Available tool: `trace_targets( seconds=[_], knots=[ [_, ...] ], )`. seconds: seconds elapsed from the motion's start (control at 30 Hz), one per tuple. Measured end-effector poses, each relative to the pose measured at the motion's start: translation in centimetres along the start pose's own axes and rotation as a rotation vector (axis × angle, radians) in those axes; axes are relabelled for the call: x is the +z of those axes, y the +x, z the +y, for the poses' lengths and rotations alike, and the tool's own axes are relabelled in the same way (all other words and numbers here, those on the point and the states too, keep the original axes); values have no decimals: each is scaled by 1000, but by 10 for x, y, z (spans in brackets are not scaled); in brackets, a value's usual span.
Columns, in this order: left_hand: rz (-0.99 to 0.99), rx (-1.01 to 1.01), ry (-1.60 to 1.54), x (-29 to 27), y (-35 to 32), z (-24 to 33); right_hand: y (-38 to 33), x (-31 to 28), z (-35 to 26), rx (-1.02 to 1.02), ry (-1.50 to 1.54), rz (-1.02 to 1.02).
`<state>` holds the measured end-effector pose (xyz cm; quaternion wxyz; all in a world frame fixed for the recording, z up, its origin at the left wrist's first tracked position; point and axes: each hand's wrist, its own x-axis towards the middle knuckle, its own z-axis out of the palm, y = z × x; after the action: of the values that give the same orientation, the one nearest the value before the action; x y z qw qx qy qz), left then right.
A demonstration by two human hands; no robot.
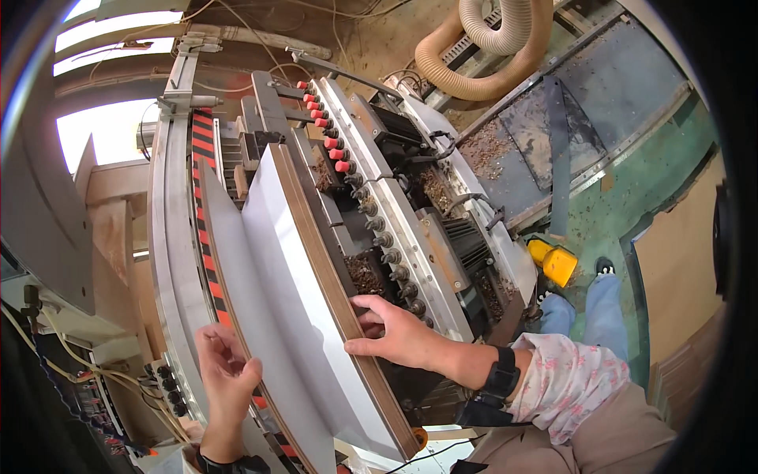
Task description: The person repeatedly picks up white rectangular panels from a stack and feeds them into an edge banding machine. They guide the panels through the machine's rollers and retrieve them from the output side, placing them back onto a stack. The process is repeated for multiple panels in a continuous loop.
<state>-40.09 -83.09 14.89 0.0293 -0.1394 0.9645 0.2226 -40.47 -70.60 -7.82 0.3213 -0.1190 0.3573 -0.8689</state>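
Note:
Several white-faced boards (pixel 300 276) with brown edges stand on edge together across the machine in front of me. My right hand (pixel 399 336) grips their brown upper edge, thumb on the near side and fingers curled over it. To the left, a separate white panel (pixel 260 316) leans away from them, leaving a V-shaped gap. Beside this panel's brown edge is my left hand (pixel 225 383), its fingers loosely curled and the thumb apart, with nothing visible in it. The lower ends of the boards run toward the bottom of the view.
A row of drill spindles (pixel 383 237), some with red caps (pixel 335 144), lines the machine's right side. A red-and-black striped strip (pixel 203 158) and metal rail (pixel 162 229) run along the left. A yellow foot pedal (pixel 557 265) sits by my feet; a ribbed hose (pixel 454 75) curls behind.

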Motion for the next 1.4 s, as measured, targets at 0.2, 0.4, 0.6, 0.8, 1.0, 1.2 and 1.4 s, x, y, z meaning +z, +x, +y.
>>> trace_targets(
  seconds=[0.2, 0.4, 0.6, 0.8, 1.0, 1.2, 1.4],
  knots=[
    [-209, 847, 779, 23, 24, 21, 13, 30, -8, -33, -180, 142],
    [-440, 916, 723, 7, 43, 8, 8, 19, -8, -58, -73, 46],
    [-325, 851, 655, -16, 35, -5, 9, 4, -9, -33, 251, -78],
    [-352, 877, 622, -6, 37, -8, 15, 13, -5, 21, 230, 7],
    [-419, 917, 579, 10, 43, -4, 57, 12, -24, 107, -484, 156],
    [-489, 997, 527, 37, 59, 6, 38, 1, -32, -17, -588, 358],
    [-418, 930, 588, 37, 35, -27, -88, -48, -53, -247, -96, 334]
  ],
)
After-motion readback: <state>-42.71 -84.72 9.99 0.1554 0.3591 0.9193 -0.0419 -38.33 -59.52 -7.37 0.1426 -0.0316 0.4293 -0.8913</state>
